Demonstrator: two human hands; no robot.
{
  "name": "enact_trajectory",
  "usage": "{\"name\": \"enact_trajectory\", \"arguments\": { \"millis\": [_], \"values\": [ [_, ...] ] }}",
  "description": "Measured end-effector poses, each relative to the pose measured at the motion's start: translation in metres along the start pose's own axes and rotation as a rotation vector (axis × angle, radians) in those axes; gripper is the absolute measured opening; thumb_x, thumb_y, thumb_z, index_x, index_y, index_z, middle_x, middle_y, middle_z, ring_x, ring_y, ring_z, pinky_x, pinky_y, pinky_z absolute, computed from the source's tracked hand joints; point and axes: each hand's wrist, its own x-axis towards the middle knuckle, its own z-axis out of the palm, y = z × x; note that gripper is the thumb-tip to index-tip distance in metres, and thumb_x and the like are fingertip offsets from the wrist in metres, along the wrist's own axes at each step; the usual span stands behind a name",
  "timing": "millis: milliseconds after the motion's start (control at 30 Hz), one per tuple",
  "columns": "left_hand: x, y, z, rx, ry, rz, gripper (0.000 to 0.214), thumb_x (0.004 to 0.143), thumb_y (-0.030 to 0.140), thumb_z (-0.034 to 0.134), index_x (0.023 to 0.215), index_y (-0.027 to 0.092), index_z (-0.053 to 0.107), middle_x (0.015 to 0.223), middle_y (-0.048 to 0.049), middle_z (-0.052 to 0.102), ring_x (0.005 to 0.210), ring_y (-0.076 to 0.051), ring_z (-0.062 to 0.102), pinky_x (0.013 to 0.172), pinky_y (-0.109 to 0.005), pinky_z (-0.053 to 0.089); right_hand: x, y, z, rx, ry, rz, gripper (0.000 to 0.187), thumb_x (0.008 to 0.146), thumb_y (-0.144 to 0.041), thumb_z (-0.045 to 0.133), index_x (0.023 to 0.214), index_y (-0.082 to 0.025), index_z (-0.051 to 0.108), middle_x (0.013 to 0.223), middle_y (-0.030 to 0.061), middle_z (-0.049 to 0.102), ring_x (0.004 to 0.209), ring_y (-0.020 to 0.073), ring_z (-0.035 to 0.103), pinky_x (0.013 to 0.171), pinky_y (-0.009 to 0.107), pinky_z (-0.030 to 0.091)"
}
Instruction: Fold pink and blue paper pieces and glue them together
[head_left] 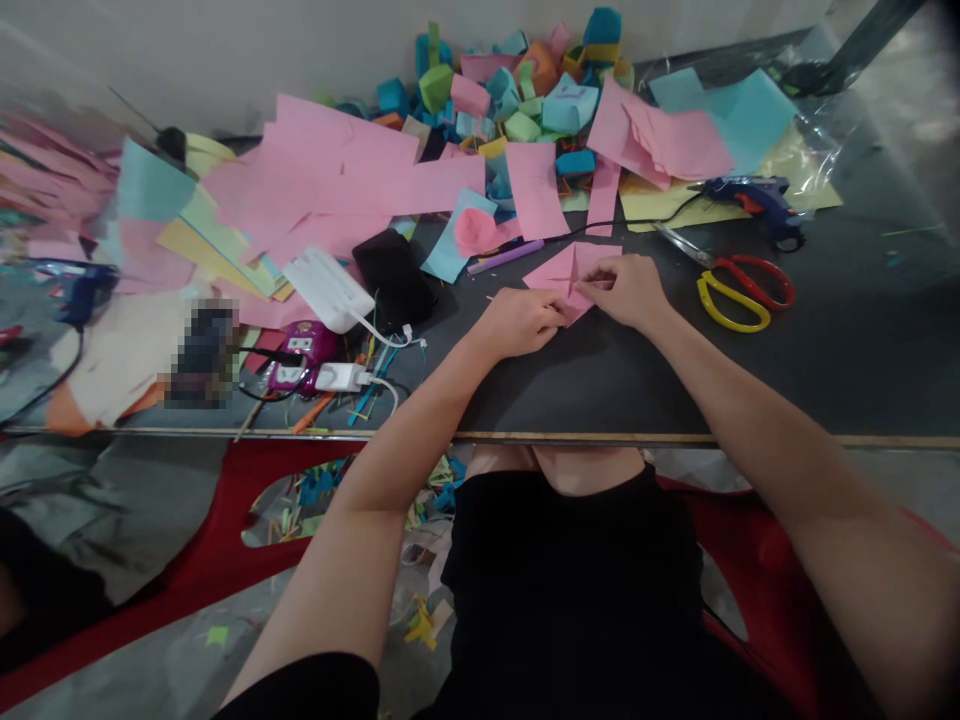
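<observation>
A creased pink sheet of paper [551, 272] lies on the dark table between my two hands, partly folded, with flaps raised near its middle. My left hand [519, 322] is closed at its lower left edge, fingers curled onto the paper. From the right, my right hand [628, 290] pinches a folded flap between thumb and fingers. Fingers hide part of the folds. Just behind the sheet lie a purple stick-like marker [506, 257] and a round pink paper piece [475, 232]. Scissors [739, 292] with red and yellow handles rest to the right of my right hand.
Pink sheets [322, 165] and small folded paper boxes [525, 95] crowd the table's back. Glue guns lie at right [757, 200] and left [75, 285], with cords. A white power bank [330, 288], black phone-like object [394, 280] and purple power strip [304, 350] sit left.
</observation>
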Motion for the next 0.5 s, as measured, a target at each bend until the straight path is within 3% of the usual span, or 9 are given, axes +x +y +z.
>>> {"name": "enact_trajectory", "arguments": {
  "millis": [133, 333, 500],
  "values": [
    [0.0012, -0.0022, -0.0013, 0.022, 0.038, -0.01, 0.031, 0.089, 0.014, 0.058, 0.095, 0.027, 0.085, 0.107, -0.0056, 0.078, 0.096, -0.019, 0.074, 0.066, -0.03, 0.052, -0.001, -0.0057, -0.0011, 0.009, -0.005, 0.021, 0.013, 0.084, -0.033, 0.071, 0.082, -0.023, 0.079, 0.091, 0.0088, 0.082, 0.081, 0.0262, 0.073, 0.078, 0.043, 0.055],
    [0.0005, -0.0091, 0.0002, -0.03, 0.074, 0.023, 0.037, 0.086, 0.009, 0.056, 0.098, 0.027, 0.086, 0.105, -0.0035, 0.077, 0.094, -0.016, 0.073, 0.074, -0.029, 0.053, -0.0017, -0.0103, -0.001, 0.0, 0.002, 0.058, 0.011, 0.084, -0.031, 0.071, 0.08, -0.023, 0.077, 0.093, 0.0098, 0.081, 0.083, 0.0272, 0.073, 0.082, 0.045, 0.054],
    [0.0001, -0.0096, 0.0011, -0.014, 0.064, 0.033, 0.037, 0.089, 0.012, 0.055, 0.099, 0.028, 0.086, 0.101, -0.0034, 0.077, 0.091, -0.015, 0.072, 0.07, -0.028, 0.051, -0.002, -0.01, 0.0016, -0.023, 0.013, 0.059, 0.014, 0.085, -0.034, 0.071, 0.081, -0.023, 0.077, 0.09, 0.0101, 0.08, 0.083, 0.0275, 0.072, 0.08, 0.044, 0.053]
  ]
}}
